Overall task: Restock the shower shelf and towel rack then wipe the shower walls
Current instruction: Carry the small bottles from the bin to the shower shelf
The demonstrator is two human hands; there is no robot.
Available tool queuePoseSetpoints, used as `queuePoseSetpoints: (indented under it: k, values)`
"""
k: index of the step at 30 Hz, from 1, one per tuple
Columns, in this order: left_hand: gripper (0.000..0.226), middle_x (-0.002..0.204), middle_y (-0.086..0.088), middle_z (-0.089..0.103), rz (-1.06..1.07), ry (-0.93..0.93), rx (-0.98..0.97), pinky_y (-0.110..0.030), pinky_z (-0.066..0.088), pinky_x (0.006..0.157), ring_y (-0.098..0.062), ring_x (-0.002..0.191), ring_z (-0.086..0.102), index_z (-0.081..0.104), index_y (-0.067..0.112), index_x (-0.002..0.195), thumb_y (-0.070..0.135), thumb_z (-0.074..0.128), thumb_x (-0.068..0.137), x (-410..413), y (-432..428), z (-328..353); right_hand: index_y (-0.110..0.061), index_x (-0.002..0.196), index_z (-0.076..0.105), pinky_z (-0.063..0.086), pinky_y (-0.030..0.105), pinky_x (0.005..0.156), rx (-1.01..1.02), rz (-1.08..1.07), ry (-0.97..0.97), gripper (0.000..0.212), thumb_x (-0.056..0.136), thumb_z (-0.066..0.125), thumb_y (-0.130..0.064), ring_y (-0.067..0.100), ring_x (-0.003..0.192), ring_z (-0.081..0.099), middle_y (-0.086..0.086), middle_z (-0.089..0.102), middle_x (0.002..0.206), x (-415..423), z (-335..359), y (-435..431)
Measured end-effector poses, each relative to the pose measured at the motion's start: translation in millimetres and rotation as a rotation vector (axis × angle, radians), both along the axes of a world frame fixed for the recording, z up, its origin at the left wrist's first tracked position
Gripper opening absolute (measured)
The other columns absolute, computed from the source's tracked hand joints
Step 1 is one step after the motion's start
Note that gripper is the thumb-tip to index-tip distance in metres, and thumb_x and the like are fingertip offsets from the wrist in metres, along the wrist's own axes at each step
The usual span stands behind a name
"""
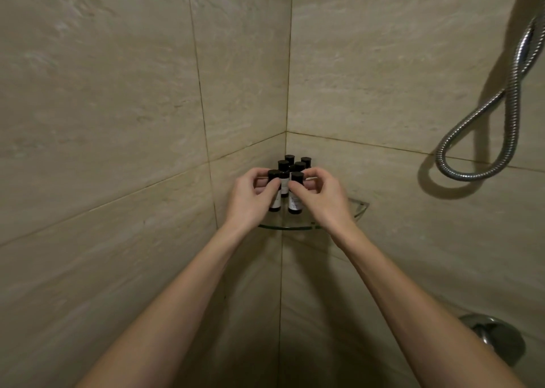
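Several small toiletry bottles with black caps and white labels stand clustered on a glass corner shelf (358, 209) where two beige tiled walls meet. My left hand (250, 199) grips the front left bottle (275, 203), thumb across its upper part. My right hand (323, 197) pinches the front right bottle (295, 205) just below its cap. Both bottles stand upright on the shelf. The other bottles (290, 160) sit behind, close to the corner, partly hidden by my fingers.
A chrome shower hose (477, 140) hangs in a loop on the right wall. A round chrome valve (498, 337) is at the lower right. Large beige wall tiles (103, 107) fill the left and back.
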State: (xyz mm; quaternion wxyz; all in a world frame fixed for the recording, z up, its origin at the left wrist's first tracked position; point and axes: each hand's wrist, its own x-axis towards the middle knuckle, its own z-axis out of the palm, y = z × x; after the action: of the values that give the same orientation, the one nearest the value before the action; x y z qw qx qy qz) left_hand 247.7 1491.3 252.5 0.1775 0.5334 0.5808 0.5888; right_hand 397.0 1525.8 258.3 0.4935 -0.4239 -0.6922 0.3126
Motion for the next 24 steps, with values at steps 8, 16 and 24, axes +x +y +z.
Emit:
queuePoseSetpoints:
  k: [8,16,24]
  values:
    - [0.040,0.109,0.009,0.070,-0.008,0.078,0.041,-0.023,0.057,0.089,-0.003,0.100,0.067,0.060,0.019,0.122,0.023,0.078,0.085,3.1,-10.6,-8.3,-0.024,0.127,0.054,0.053,0.031,0.095,0.121,-0.107,-0.129,0.057,0.082,0.075,-0.052,0.007,0.108,0.062,-0.009,0.066,0.116,9.6,-21.9,-4.6]
    - [0.040,0.086,0.012,0.063,0.167,0.265,0.018,-0.033,0.058,0.081,-0.007,0.079,0.062,0.058,0.017,0.122,0.015,0.074,0.085,8.8,-9.3,-19.5,-0.026,0.122,0.056,0.046,0.037,0.087,0.206,-0.168,-0.353,0.048,0.081,0.075,-0.044,0.012,0.108,0.055,-0.015,0.066,0.097,13.6,-34.1,-5.4]
    - [0.042,0.100,0.005,0.072,0.250,0.319,0.041,-0.042,0.059,0.082,-0.020,0.094,0.071,0.055,0.020,0.120,0.016,0.076,0.084,10.5,3.7,-25.2,-0.026,0.108,0.066,0.053,0.037,0.083,0.166,-0.278,-0.374,0.033,0.080,0.074,-0.042,0.008,0.089,0.066,-0.014,0.070,0.088,2.7,-30.2,1.2]
